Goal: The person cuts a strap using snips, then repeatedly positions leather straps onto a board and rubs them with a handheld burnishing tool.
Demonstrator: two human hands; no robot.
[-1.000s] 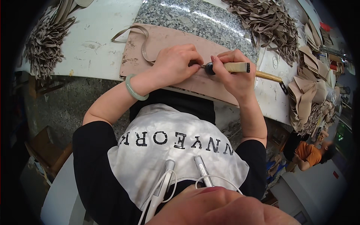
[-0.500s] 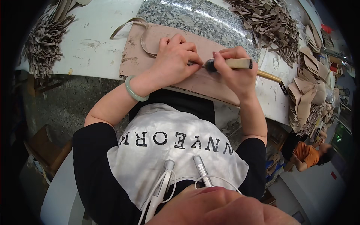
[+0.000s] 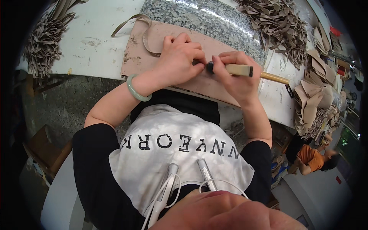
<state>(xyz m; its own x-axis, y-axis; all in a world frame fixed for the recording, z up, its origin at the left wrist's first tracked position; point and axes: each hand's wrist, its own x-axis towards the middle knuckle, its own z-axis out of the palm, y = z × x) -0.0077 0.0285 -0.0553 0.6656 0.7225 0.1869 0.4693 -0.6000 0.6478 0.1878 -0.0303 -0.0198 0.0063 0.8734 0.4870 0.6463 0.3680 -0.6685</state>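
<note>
My left hand (image 3: 178, 59) rests on a pinkish board (image 3: 184, 32), its fingers curled and pinched together. From under it a narrow brown strip (image 3: 145, 42) runs out and loops back over the board's far left corner. My right hand (image 3: 243, 78) grips a short tool with a pale flat-sided handle (image 3: 238, 69) and a dark rounded front end. That dark end is close beside my left fingertips; the tool's working tip is hidden. What lies right under the left fingers is also hidden.
A speckled stone slab (image 3: 199, 17) lies beyond the board. Brown strips (image 3: 274, 25) are heaped at the far right, with another bundle (image 3: 48, 42) at left. A wooden stick (image 3: 275, 78) lies right of my hand, near cut brown pieces (image 3: 310, 92). A person in orange (image 3: 311, 158) sits farther right.
My right hand and the tool have shifted slightly left, and the handle's end has dropped toward me. My left hand keeps its hold in nearly the same spot.
</note>
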